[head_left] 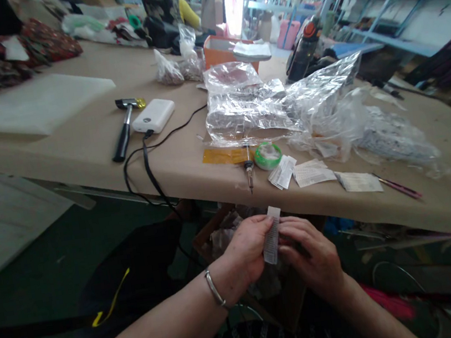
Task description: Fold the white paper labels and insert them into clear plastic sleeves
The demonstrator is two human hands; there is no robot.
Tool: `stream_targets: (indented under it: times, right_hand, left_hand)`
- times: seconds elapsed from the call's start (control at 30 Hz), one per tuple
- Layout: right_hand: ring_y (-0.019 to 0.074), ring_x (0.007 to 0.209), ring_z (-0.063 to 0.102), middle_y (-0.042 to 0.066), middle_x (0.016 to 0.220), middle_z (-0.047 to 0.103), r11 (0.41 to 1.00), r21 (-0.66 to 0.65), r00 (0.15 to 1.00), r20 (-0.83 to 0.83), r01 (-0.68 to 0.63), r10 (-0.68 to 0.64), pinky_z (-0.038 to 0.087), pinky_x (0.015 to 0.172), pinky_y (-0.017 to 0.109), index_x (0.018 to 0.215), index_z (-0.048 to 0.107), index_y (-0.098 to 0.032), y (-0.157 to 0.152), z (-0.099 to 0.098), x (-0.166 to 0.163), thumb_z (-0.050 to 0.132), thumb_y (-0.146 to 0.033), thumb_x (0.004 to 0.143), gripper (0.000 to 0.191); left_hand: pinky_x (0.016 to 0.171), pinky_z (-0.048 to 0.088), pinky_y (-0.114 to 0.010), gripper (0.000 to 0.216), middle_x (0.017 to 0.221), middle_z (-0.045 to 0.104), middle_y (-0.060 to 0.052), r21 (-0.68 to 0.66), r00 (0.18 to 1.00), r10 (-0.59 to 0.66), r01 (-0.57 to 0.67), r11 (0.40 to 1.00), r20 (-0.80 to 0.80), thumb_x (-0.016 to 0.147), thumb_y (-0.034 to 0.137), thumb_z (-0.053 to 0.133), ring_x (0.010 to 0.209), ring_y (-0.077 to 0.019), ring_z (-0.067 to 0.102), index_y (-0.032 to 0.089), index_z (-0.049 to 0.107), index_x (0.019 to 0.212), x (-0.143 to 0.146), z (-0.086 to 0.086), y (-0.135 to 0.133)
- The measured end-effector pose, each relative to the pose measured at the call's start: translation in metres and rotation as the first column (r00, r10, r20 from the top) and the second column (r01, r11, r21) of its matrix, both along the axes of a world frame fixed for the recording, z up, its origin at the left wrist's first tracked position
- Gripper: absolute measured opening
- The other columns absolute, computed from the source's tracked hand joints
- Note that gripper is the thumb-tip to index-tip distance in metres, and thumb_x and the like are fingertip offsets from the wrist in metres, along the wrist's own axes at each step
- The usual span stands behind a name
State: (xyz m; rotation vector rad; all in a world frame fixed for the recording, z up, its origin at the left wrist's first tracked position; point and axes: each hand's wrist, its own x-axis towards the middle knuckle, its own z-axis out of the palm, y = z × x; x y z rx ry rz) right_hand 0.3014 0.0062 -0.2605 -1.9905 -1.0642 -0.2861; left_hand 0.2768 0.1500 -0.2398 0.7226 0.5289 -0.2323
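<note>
Below the table's front edge, a narrow white printed label (272,235) is pinched between the thumb and fingers of my left hand (249,247). It stands nearly upright, tilted a little to the right at its top. Close against its right side is my right hand (310,252), with bent fingers and a dark gap between thumb and fingers. Whether its fingertips touch the label is hard to tell. On the table edge above lie a stack of labels (282,172), two more label piles (314,172) (359,181), and purple tweezers (399,186).
A pen-like tool with a metal tip (249,171) overhangs the table edge beside a green tape roll (268,156). Clear plastic bags (245,104) lie behind. Leftward are a hammer (125,133) and a white power bank (155,115) with a cable. An open box (205,236) sits under my hands.
</note>
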Motion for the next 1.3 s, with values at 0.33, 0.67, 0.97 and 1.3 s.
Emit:
stream_targets:
  times: [0.33, 0.67, 0.97, 1.3]
  right_hand:
    - [0.0167, 0.083, 0.062, 0.007, 0.106, 0.064, 0.906, 0.409, 0.155, -0.894, -0.108, 0.421, 0.051, 0.072, 0.027, 0.103, 0.063, -0.019, 0.000, -0.001, 0.034, 0.071, -0.031, 0.071, 0.035]
    - [0.0232, 0.105, 0.058, 0.007, 0.120, 0.059, 0.839, 0.503, 0.060, -0.849, -0.209, 0.524, 0.046, 0.090, 0.035, 0.086, 0.070, -0.019, 0.006, 0.000, 0.038, 0.075, -0.032, 0.066, 0.024]
    - [0.0222, 0.108, 0.056, 0.007, 0.118, 0.059, 0.999, -0.004, 0.864, -0.503, -0.036, 0.029, 0.044, 0.095, 0.037, 0.119, 0.056, -0.024, 0.005, 0.016, 0.020, 0.061, -0.031, 0.081, 0.038]
    - [0.0201, 0.104, 0.057, 0.006, 0.113, 0.061, 0.994, -0.099, 0.913, -0.400, 0.047, -0.083, 0.043, 0.092, 0.034, 0.122, 0.051, -0.023, 0.016, 0.012, 0.014, 0.053, -0.030, 0.086, 0.037]
  left_hand:
    - [0.046, 0.043, -0.018, 0.017, 0.067, 0.061, -0.005, -0.017, 0.946, -0.321, 0.322, 0.947, 0.041, 0.085, 0.024, 0.053, 0.046, -0.0074, 0.054, 0.009, 0.061, 0.090, -0.014, 0.010, 0.001]
    - [0.046, 0.043, -0.022, 0.021, 0.057, 0.056, -0.001, 0.040, 0.878, -0.465, 0.464, 0.885, 0.116, 0.078, 0.032, 0.061, 0.043, -0.0091, 0.051, 0.012, 0.055, 0.080, -0.020, 0.000, 0.005]
    - [0.045, 0.041, -0.021, 0.020, 0.058, 0.055, 0.000, 0.052, 0.940, -0.335, 0.332, 0.942, 0.063, 0.078, 0.032, 0.061, 0.046, -0.0093, 0.052, 0.013, 0.055, 0.079, -0.018, 0.004, 0.011]
    - [0.043, 0.037, -0.020, 0.019, 0.057, 0.053, 0.001, 0.062, 0.958, -0.281, 0.277, 0.959, 0.061, 0.077, 0.031, 0.061, 0.044, -0.0084, 0.050, 0.013, 0.055, 0.078, -0.017, 0.003, 0.014]
